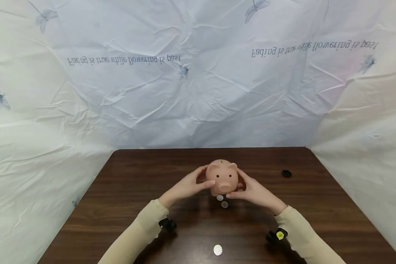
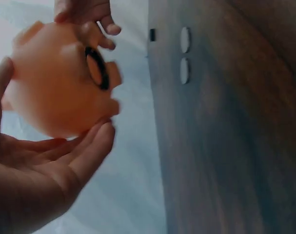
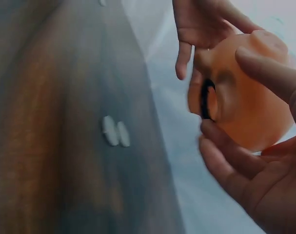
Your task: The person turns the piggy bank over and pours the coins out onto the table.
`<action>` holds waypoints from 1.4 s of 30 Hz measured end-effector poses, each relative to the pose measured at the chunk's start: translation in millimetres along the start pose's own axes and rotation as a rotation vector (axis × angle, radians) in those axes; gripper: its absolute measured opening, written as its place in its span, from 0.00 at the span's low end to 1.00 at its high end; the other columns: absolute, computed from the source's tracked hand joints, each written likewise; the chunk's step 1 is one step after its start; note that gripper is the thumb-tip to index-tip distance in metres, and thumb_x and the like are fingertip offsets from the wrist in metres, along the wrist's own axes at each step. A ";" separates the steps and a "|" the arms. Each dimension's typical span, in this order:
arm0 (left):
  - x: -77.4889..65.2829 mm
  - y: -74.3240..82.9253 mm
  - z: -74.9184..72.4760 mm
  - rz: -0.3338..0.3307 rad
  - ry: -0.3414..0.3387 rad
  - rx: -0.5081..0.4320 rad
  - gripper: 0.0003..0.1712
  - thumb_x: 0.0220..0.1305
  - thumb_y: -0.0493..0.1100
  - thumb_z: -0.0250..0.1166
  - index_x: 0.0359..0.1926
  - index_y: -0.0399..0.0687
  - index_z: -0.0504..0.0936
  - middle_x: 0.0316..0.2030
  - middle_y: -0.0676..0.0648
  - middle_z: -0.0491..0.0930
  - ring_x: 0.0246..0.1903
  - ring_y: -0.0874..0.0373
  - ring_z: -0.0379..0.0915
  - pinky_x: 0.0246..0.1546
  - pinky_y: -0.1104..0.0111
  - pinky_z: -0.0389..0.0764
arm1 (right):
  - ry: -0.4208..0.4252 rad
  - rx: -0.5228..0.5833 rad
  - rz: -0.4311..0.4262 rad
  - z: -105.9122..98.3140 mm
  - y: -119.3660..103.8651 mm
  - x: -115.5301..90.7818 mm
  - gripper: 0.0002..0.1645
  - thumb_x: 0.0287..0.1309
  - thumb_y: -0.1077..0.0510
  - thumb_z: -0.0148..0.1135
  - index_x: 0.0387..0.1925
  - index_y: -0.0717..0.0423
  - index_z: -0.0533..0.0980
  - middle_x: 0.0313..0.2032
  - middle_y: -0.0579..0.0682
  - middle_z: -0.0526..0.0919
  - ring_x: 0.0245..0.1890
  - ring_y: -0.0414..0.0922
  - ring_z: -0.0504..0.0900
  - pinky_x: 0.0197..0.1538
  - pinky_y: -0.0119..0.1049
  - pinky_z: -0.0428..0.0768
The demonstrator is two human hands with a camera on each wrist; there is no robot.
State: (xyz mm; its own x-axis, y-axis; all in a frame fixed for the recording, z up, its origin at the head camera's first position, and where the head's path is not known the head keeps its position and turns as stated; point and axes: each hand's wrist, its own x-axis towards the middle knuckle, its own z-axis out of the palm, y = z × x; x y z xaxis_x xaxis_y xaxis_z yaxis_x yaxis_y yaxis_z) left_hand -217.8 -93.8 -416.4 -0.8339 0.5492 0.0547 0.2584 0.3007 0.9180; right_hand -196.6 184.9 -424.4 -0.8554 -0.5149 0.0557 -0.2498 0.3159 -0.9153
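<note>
A pink piggy bank (image 1: 222, 176) is held up over the dark table, its snout toward me. My left hand (image 1: 189, 186) grips it on the left side, thumb on the front. On the other side my right hand (image 1: 258, 191) grips it, thumb low near the snout. In the left wrist view a black-rimmed hole (image 2: 97, 68) shows in its underside, between the stubby feet. Two silver coins, an upper coin (image 1: 220, 197) and a lower coin (image 1: 224, 204), appear just below the bank. Another coin (image 1: 217, 250) lies near the table's front.
A small round black piece (image 1: 286, 173) lies on the table to the right. The brown wooden table (image 1: 135, 176) ends at a white printed sheet (image 1: 191, 95) hanging behind and at both sides. Dark wrist cameras sit under both sleeves.
</note>
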 end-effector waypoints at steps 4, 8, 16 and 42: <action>2.8 -8.8 8.7 -0.142 -0.053 -0.076 0.41 0.71 0.69 0.56 0.69 0.44 0.69 0.55 0.47 0.79 0.51 0.53 0.80 0.55 0.56 0.79 | -0.045 -0.039 0.101 -2.2 8.8 -2.5 0.51 0.68 0.45 0.65 0.79 0.57 0.48 0.58 0.57 0.79 0.48 0.49 0.83 0.50 0.48 0.82; 6.9 -10.0 17.6 -0.221 -0.077 -0.097 0.43 0.71 0.74 0.48 0.65 0.42 0.73 0.43 0.46 0.83 0.42 0.50 0.84 0.50 0.53 0.82 | -0.084 -0.083 0.128 -10.0 11.0 -2.3 0.43 0.75 0.43 0.55 0.76 0.64 0.53 0.49 0.56 0.83 0.41 0.49 0.86 0.47 0.48 0.84; 28.6 6.2 17.6 -0.112 -0.053 0.037 0.49 0.67 0.74 0.55 0.74 0.45 0.63 0.57 0.45 0.79 0.51 0.50 0.80 0.53 0.55 0.80 | -0.032 0.026 0.095 -31.0 5.9 0.3 0.53 0.68 0.53 0.67 0.79 0.58 0.44 0.60 0.65 0.75 0.50 0.55 0.83 0.50 0.46 0.83; 75.4 -4.3 49.2 -0.123 -0.069 -0.180 0.55 0.57 0.54 0.77 0.77 0.48 0.56 0.64 0.46 0.70 0.52 0.54 0.78 0.52 0.54 0.82 | 0.015 0.076 0.182 -57.4 25.0 -14.4 0.67 0.59 0.52 0.74 0.81 0.51 0.35 0.71 0.65 0.61 0.63 0.58 0.73 0.60 0.53 0.77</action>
State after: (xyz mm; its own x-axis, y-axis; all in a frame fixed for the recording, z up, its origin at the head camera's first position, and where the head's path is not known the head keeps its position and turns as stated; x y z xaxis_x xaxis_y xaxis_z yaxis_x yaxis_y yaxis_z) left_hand -257.8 -15.3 -435.6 -0.8167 0.5711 -0.0829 0.0608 0.2280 0.9718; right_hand -216.5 245.9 -425.2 -0.8902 -0.4425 -0.1084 -0.0553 0.3412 -0.9384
